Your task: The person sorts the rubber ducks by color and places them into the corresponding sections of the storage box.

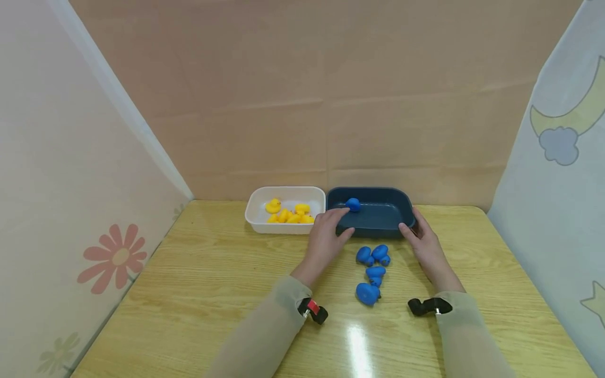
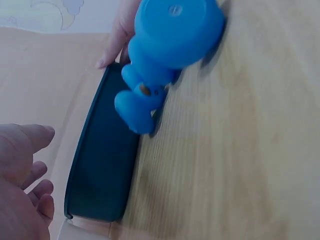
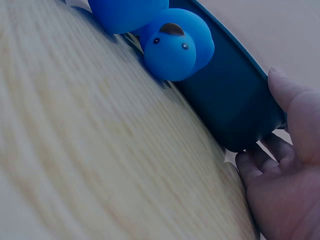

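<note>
My right hand (image 1: 429,251) grips the right end of a dark blue tray (image 1: 378,231). In the right wrist view its thumb (image 3: 287,92) lies at the rim and the other fingers reach under the tray's end. At the tray's left end, my left hand (image 1: 325,233) has its fingers spread, with nothing held. A blue rubber duck (image 1: 353,204) lies inside the tray, close by the left fingertips. In front of the tray several more blue rubber ducks, the nearest one (image 1: 367,294) the largest in view, lie on the wooden table (image 1: 208,283).
A white tray (image 1: 257,226) holding several yellow rubber ducks (image 1: 273,206) stands just left of the dark one. Behind both trays rises a brown paper-like backdrop (image 1: 302,131). Pale printed panels flank the table, one with a flower (image 1: 119,256), the other with a moon (image 1: 579,113).
</note>
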Demonstrator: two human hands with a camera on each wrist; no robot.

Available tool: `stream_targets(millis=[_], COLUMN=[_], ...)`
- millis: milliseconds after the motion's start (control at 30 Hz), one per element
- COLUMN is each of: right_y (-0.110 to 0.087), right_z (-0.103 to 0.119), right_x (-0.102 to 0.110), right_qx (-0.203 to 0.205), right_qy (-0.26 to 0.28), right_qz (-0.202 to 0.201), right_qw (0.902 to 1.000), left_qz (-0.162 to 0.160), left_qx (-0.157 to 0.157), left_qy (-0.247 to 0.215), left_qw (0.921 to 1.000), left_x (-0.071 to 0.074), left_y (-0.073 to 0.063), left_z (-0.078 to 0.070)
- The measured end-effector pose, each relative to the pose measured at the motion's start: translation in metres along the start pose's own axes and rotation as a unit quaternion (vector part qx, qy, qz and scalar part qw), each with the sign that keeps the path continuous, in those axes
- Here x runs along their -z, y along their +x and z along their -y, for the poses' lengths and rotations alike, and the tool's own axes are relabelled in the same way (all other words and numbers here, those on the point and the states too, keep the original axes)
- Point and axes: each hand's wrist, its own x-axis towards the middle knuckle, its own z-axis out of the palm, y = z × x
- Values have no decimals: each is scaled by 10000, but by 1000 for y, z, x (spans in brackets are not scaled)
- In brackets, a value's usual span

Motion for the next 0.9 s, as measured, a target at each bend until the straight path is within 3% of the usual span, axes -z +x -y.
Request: stream_targets(millis=[367, 633, 900], right_y=[-1, -2, -1], right_z=[1, 3, 1], right_x=[-1, 0, 0], right_qx=[18, 35, 20], right_qy=[17, 19, 48], right_qz=[3, 36, 70], right_qw=[10000, 10000, 10000], left_qz=[372, 1146, 1567], left_qx=[-322, -279, -408], left_qy=[-371, -675, -761], left_qw=[9981, 9907, 9839], left_x=[-5, -17, -23], left_y=[-26, -34, -38], left_z=[-4, -1, 2])
